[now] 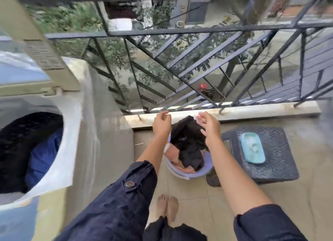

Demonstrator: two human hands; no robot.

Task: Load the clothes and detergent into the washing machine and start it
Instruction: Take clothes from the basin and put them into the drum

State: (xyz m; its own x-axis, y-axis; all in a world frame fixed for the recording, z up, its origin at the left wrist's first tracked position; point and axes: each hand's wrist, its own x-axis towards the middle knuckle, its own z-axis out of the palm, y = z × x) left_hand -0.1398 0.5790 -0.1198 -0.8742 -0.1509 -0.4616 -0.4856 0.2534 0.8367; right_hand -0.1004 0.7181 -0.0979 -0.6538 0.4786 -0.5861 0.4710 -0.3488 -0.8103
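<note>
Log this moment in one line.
hands: left hand and right hand at lavender basin | top: black garment | washing machine: lid open, clothes inside

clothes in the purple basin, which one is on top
The black garment: it lies heaped on top, while the peach cloth only peeks out from beneath it inside the purple basin.

Navy sleeves [115,201], rolled — brown button [130,184] on left, bare feet [167,207]

Soft daylight, motion blur throughout (edges bend, wide-angle).
</note>
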